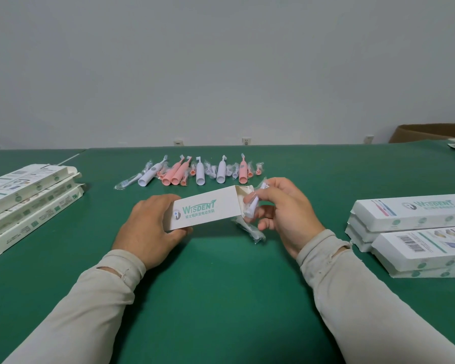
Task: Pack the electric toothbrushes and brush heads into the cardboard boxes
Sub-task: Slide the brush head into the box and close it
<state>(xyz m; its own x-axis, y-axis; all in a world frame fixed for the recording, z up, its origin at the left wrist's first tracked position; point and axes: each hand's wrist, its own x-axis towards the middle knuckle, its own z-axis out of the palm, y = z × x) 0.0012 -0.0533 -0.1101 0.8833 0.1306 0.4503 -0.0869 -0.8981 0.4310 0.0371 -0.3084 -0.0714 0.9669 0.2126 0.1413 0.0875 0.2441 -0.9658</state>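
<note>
Left hand (153, 224) grips the closed end of a white cardboard box (208, 210) printed "WISDENT", thumb under the lower edge, fingers curled behind; the box is held above the green desk (221, 285), lying roughly level, its open end with raised flaps pointing right. Right hand (281, 214) sits at that open end; thumb and forefinger pinch a wrapped white brush head (251, 206) just at the mouth of the box, remaining fingers loosely curled beneath; whether the head is partly inside the box cannot be told. A second wrapped brush head (250, 229) lies on the desk just below the right hand.

Further back on the desk, a row of electric toothbrushes (195, 172), some white, some pink, handles toward the viewer; small wrapped brush heads are scattered between and beside them; one wrapped head (128, 181) lies at the left end of the row.

Left side of desk: a stack of flat boxes (26, 198) with open end flaps. Right side: a stack of closed boxes (410, 232), one with its barcode face up. A brown carton (431, 132) stands at the far right edge; both forearms wear beige sleeves (103, 298).
</note>
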